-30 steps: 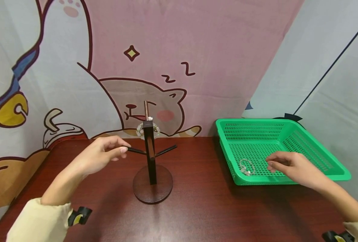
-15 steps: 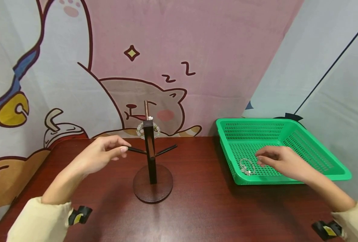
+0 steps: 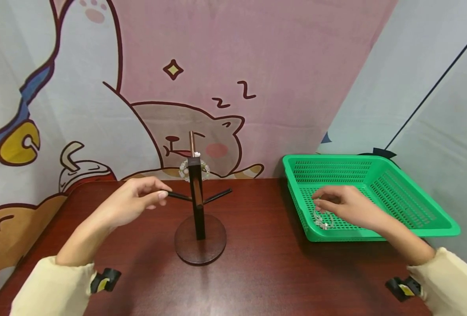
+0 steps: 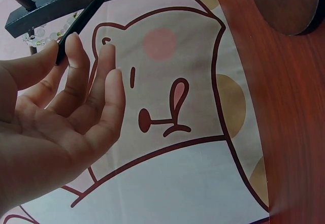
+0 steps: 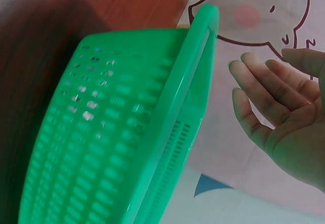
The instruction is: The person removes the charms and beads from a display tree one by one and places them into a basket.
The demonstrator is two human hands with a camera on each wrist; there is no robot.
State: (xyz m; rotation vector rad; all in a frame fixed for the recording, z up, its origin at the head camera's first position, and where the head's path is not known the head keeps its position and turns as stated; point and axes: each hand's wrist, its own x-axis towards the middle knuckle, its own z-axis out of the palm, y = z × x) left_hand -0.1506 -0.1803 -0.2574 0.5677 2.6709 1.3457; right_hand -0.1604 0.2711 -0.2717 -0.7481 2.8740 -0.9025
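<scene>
My left hand (image 3: 140, 199) pinches the end of a left-hand peg (image 3: 180, 195) on a dark stand (image 3: 197, 197) with a round base. The left wrist view shows the thumb and index finger on that peg (image 4: 84, 26). A beaded bracelet (image 3: 204, 169) hangs on a peg at the back of the stand, partly hidden by the post. Over the left part of the green basket (image 3: 296, 197) hovers my right hand (image 3: 347, 204), its fingers loosely bent and holding nothing. Below the fingertips, a clear beaded bracelet (image 3: 325, 225) lies on the basket's floor, partly covered by the hand.
Other pegs stick out from the stand, one to the right (image 3: 219, 195) and one up at the top (image 3: 192, 142). The reddish-brown table (image 3: 253, 272) meets a cartoon-printed cloth (image 3: 288, 79) behind it. The basket's raised rim stands under my right forearm.
My right hand has moved left across the basket, from its middle to above the bracelet. The left hand keeps its pinch on the peg and has stayed in place.
</scene>
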